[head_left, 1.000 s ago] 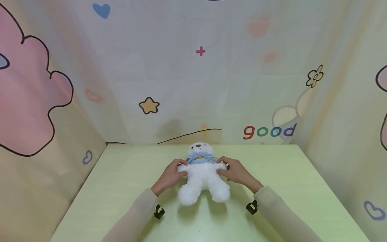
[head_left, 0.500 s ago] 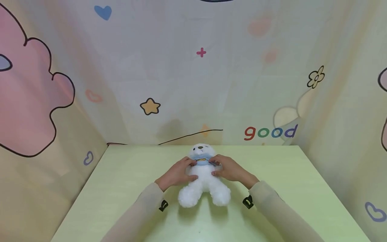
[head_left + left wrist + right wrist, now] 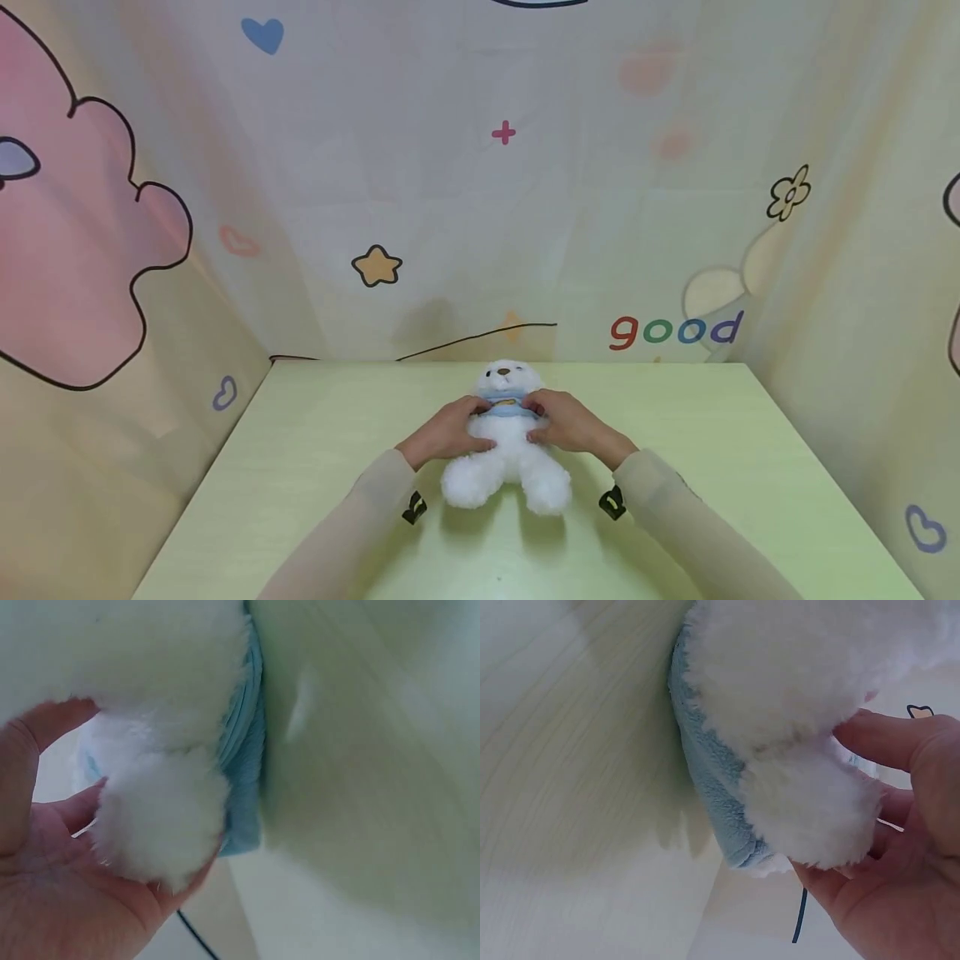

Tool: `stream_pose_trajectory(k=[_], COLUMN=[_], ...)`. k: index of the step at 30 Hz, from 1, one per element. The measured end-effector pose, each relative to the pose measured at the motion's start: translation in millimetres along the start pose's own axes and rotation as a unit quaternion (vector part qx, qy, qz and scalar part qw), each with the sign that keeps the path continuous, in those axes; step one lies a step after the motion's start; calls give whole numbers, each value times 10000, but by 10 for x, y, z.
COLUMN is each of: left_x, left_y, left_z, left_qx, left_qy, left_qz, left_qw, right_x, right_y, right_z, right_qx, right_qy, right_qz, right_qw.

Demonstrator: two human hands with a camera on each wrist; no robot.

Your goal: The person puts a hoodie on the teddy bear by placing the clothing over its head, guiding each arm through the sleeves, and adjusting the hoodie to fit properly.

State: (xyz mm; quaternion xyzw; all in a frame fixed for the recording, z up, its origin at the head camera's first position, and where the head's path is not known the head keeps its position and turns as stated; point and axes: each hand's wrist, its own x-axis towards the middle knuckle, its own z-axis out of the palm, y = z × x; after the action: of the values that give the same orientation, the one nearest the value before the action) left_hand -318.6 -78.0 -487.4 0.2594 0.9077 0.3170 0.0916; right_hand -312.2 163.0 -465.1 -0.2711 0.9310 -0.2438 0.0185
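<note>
A white plush bear with a light blue top lies on its back on the pale table, head toward the back wall and legs toward me. On its left side in the head view, my left hand grips its arm and chest, thumb on the belly and fingers on the blue top. My right hand holds the other side in the same way. Up close in the left wrist view, a fluffy arm sits within the curl of my fingers. The right wrist view has the other arm against my palm.
The pale green table stretches out on both sides of the bear. Its back edge meets a printed cloth wall with the word "good". More printed cloth hangs at the left and right.
Both hands have moved inward from the bear's arms onto its chest, mostly in the first half second. The bear stays in about the same place on the table. The head view has shifted slightly.
</note>
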Motion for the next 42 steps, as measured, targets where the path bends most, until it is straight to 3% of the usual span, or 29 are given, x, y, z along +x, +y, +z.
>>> stream_pose_trajectory(k=[4, 7, 11, 14, 18, 23, 26, 29, 32, 35, 37, 40, 42], left_x=[51, 91, 123, 113, 66, 12, -14, -41, -66, -88, -102, -101, -91], left_y=[-21, -17, 4, 39, 100, 142, 143, 131, 124, 153, 212, 352, 440], left_z=[67, 100, 140, 174, 235, 310, 311, 270, 218, 168, 123, 34, -15], left_qx=[-279, -239, 356, 881, 1503, 2194, 2487, 2668, 2761, 2735, 2650, 2457, 2468], left_qy=[36, 197, 591, 919, 1235, 1619, 1903, 2025, 1807, 1397, 1120, 630, 353], left_qz=[267, 583, 947, 993, 1011, 1309, 1394, 1502, 1774, 1943, 1892, 1497, 1285], left_qw=[9992, 9978, 9931, 9869, 9757, 9532, 9394, 9302, 9272, 9316, 9389, 9556, 9599], right_x=[-15, -28, -58, -91, -140, -169, -179, -206, -259, -324, -359, -398, -419], right_y=[17, 30, 28, 6, -15, -18, -14, 17, 74, 135, 166, 214, 249], right_z=[39, 81, 130, 166, 243, 323, 306, 251, 195, 156, 121, 23, -50], right_qx=[19, -172, -732, -1247, -1865, -2355, -2420, -1869, -998, -415, -146, 713, 1175], right_qy=[-85, 11, 371, 727, 1142, 1495, 1640, 1585, 1395, 1177, 1024, 603, 248], right_qz=[-35, -202, -515, -730, -1023, -1316, -1218, -877, -477, -261, -272, -253, -197], right_qw=[10000, 9996, 9953, 9868, 9704, 9512, 9485, 9655, 9840, 9918, 9943, 9953, 9926])
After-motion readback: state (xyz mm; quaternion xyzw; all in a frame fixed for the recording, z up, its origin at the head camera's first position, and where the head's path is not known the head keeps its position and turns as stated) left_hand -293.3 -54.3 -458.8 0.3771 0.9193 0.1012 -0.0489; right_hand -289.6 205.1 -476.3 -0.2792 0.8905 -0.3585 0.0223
